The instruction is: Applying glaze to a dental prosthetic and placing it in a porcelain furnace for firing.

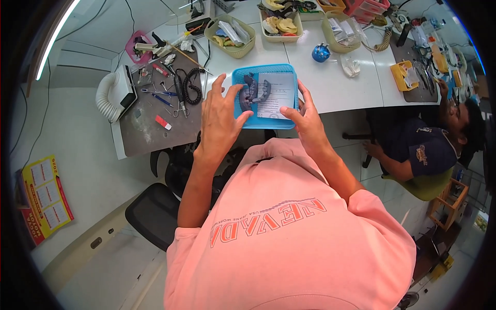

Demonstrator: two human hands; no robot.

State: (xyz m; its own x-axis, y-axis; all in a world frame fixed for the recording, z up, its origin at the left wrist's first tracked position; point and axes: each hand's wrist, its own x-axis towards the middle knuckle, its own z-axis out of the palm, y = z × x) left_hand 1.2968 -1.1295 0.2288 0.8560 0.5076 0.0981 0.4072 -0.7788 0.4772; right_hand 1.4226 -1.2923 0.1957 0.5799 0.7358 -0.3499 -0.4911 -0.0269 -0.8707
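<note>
A light blue plastic basket [264, 124] is in front of me at the table's edge. Inside it, several dark grey dental models [248, 95] lie on the left, beside a white paper slip [278, 93] with handwriting. My left hand [219, 121] is at the basket's left side with fingers spread; its index fingertip and thumb reach over the rim close to the models. Whether they touch the models I cannot tell. My right hand [310, 124] grips the basket's right side, thumb over the rim and fingers along the outside.
On the left, a dark mat [155, 116] carries a corded handpiece [180, 88], scissors and small tools. A white suction hose [106, 98] stands beside it. Green baskets [235, 49] and a blue round object [321, 52] are farther back. At right sits another person [421, 144].
</note>
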